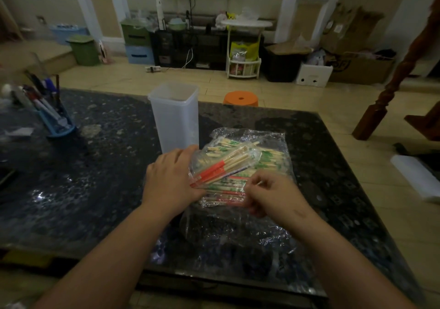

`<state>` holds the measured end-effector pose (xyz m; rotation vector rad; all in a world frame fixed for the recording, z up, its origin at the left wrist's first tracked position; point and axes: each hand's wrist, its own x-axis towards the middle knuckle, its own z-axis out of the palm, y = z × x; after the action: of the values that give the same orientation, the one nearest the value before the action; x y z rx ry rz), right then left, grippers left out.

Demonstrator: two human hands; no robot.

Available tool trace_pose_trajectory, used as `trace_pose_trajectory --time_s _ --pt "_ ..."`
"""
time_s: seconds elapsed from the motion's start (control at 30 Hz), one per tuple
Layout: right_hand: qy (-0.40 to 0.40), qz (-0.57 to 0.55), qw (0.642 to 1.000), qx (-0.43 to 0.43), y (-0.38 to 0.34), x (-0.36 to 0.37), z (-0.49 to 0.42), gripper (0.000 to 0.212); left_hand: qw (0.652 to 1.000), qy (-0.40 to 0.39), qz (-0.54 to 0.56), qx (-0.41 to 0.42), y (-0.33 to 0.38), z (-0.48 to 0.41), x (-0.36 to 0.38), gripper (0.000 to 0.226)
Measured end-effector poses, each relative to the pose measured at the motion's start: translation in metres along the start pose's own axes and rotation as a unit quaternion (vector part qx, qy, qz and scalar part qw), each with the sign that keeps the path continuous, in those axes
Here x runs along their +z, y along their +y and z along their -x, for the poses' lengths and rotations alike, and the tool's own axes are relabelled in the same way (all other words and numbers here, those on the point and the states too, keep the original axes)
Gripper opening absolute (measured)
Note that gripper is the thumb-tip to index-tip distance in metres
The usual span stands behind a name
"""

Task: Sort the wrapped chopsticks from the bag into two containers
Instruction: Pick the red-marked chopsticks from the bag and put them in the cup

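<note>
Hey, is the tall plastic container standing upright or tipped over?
Upright: the container stands on its base on the dark table, lidless mouth facing up.

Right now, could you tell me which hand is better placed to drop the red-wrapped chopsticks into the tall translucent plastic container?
Probably the left. The left hand rests against the red-wrapped chopsticks and sits just before the container; the right hand is farther away, pinching the clear plastic bag.

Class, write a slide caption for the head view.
A bag of wrapped chopsticks, handled by left hand and right hand, beside a tall container.
</note>
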<state>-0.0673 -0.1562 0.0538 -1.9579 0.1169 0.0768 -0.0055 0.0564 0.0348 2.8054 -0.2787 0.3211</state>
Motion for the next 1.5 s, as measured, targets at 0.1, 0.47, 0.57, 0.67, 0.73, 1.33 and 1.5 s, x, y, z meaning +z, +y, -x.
trace_pose_trajectory --time_s 0.1,0.47,0.57,0.67,0.73,1.33,1.5 --pt "-0.120 0.212 0.970 -0.017 0.006 0.008 0.001 0.015 1.000 -0.003 -0.002 -0.005 0.000 0.000 -0.001 0.104" --pt "-0.240 0.361 0.901 0.020 0.047 0.049 0.003 0.080 1.000 -0.015 0.005 -0.014 0.002 0.000 -0.004 0.106" --pt "-0.194 0.391 0.899 0.015 0.062 0.057 0.002 0.079 1.000 -0.017 0.004 -0.015 0.002 0.000 -0.004 0.107" --pt "-0.130 0.463 0.877 -0.007 0.069 0.056 -0.002 0.075 1.000 -0.020 0.008 -0.018 0.002 -0.001 -0.003 0.107" --pt "-0.102 0.492 0.864 -0.024 0.071 0.054 -0.004 0.071 1.000 -0.022 0.007 -0.017 0.001 -0.001 -0.003 0.107" --pt "-0.035 0.519 0.852 -0.053 0.077 0.048 -0.013 0.047 1.000 -0.027 0.009 -0.009 0.001 -0.002 0.004 0.109" --pt "-0.043 0.509 0.858 -0.045 0.082 0.049 -0.016 0.051 1.000 -0.028 0.006 -0.009 0.000 -0.002 0.006 0.109"
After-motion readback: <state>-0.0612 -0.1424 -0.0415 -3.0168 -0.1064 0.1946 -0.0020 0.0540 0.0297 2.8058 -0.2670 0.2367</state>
